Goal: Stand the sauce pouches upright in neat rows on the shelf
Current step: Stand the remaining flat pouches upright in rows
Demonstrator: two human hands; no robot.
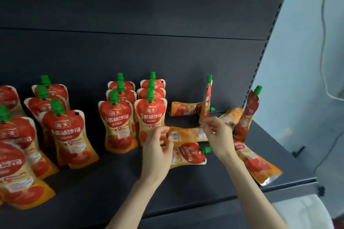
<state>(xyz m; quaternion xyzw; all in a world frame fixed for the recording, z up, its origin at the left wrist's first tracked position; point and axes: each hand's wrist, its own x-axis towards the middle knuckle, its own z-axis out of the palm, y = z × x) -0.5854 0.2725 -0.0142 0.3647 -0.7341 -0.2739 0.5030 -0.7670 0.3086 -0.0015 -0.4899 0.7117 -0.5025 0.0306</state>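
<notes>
Our right hand [216, 135] pinches the base of an upright pouch [207, 102] over the shelf [111, 182]; our left hand [158, 148] grips the end of a lying pouch [188, 135] between them.

Shows two bare forearms, a left forearm [137, 197] low in the middle of the frame and a right forearm [249, 188] toward the lower right, both uncovered down to the bottom edge. Ends in a bare left hand [158, 147] and a bare right hand [216, 135], slender-fingered. Borders pale white folded fabric [301, 210] in the lower right corner, possibly a garment; too little in view to tell.
</notes>
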